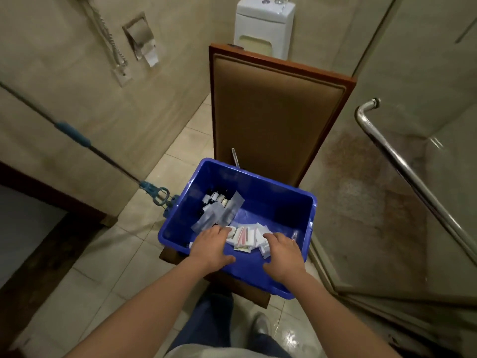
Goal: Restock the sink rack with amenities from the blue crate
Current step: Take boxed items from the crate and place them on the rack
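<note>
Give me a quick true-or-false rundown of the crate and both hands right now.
1. The blue crate sits on the floor. False: it rests on the chair seat.
2. The left hand and the right hand both reach into the crate. True.
3. The dark bottles stand at the crate's right wall. False: they are in its far left corner.
4. White sachets lie between the hands. True.
</note>
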`<state>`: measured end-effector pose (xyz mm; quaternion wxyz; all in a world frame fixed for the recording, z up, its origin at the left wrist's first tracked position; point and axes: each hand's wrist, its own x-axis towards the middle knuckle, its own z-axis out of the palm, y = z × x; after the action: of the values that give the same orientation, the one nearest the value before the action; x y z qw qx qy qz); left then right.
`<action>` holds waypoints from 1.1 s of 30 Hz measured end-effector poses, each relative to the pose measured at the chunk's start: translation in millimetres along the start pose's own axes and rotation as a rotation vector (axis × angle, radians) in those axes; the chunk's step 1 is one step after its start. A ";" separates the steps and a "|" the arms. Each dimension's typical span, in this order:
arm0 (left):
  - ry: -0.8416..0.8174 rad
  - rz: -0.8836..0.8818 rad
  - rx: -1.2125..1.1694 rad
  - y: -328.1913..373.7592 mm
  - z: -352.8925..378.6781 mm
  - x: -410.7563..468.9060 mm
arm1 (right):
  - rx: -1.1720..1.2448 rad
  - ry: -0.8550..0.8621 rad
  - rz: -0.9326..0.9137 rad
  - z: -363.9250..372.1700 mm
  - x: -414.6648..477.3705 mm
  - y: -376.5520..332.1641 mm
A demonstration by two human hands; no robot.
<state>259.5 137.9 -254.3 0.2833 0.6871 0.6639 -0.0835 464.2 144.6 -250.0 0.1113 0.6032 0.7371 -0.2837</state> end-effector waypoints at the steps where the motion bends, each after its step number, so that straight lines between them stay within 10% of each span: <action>1: -0.024 0.017 0.009 -4.7 -2.6 12.4 | 0.016 -0.013 0.028 0.6 6.6 -0.5; 33: -0.314 0.482 0.234 -68.6 120.1 253.5 | 0.422 -0.201 0.556 136.8 202.8 21.0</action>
<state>251.5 294.2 -497.0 0.3132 0.8312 0.4158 -0.1950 409.7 238.9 -470.0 0.1290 0.7593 0.4555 -0.4465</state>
